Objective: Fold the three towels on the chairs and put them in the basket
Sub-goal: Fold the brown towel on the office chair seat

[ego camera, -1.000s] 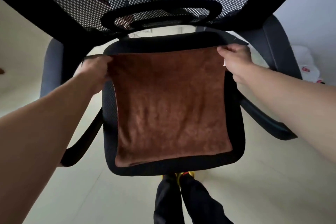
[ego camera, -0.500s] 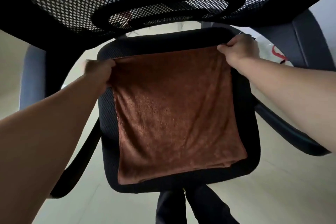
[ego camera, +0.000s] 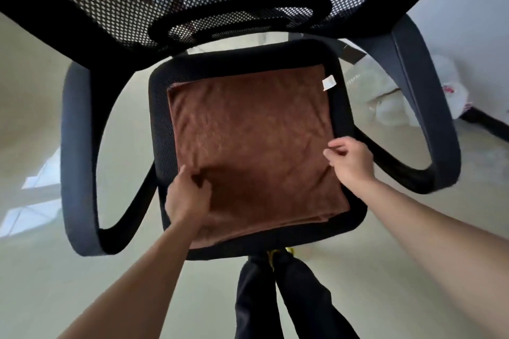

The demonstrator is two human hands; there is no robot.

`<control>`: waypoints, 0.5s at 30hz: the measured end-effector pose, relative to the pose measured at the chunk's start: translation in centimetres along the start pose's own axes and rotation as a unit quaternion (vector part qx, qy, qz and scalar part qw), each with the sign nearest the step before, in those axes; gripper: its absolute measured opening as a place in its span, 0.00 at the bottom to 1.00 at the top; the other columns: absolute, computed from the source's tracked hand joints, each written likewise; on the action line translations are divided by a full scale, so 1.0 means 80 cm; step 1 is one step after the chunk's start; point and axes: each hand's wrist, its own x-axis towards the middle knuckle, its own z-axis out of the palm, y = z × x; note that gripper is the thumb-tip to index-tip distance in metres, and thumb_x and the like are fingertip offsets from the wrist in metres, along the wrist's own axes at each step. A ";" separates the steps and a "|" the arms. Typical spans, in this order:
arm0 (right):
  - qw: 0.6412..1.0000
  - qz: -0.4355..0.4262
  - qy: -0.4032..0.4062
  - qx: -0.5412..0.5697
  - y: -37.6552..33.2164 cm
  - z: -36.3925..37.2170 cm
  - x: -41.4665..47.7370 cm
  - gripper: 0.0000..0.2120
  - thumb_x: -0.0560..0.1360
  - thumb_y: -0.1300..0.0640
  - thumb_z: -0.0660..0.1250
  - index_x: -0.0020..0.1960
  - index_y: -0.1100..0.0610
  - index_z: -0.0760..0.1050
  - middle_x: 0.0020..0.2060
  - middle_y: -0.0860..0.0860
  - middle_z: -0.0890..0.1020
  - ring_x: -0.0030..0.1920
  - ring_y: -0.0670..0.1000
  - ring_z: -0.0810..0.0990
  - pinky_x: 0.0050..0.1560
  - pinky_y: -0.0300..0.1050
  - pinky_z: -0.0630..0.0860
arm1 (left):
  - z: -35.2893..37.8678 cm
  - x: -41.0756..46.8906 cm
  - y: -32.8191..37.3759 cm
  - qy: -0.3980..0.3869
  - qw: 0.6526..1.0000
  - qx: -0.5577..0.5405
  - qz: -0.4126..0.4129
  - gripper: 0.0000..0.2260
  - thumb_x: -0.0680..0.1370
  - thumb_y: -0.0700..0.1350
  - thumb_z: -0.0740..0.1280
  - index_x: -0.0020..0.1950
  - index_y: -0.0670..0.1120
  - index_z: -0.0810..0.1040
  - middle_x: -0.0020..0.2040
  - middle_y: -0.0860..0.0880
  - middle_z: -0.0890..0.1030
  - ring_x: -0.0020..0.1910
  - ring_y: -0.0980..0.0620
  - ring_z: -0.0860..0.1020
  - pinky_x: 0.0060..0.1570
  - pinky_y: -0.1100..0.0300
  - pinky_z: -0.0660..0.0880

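lying flat on the black mesh chair seat [ego camera: 341, 107]: brown plush towel [ego camera: 248, 140], unreadable white tag [ego camera: 329, 82] at its far right corner. left hand [ego camera: 187, 198] pinches its left edge; right hand [ego camera: 349, 159] curls its fingers at the right edge, grip unclear.

Brown towel [ego camera: 248, 140] flat on chair seat [ego camera: 159, 118]
It lies square on the black mesh, two layers showing along its near edge and a white tag [ego camera: 329, 82] at the far right corner. My left hand [ego camera: 187, 195] pinches its left side, my right hand [ego camera: 349, 159] its right edge.
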 end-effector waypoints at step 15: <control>0.984 0.098 -0.034 0.146 0.060 -0.039 -0.101 0.07 0.71 0.51 0.74 0.41 0.53 0.79 0.34 0.48 0.80 0.34 0.46 0.76 0.41 0.44 0.75 | -0.009 -0.109 -0.081 -0.016 0.933 -0.305 -0.190 0.07 0.71 0.43 0.74 0.41 0.39 0.81 0.37 0.43 0.80 0.39 0.48 0.76 0.37 0.60 0.70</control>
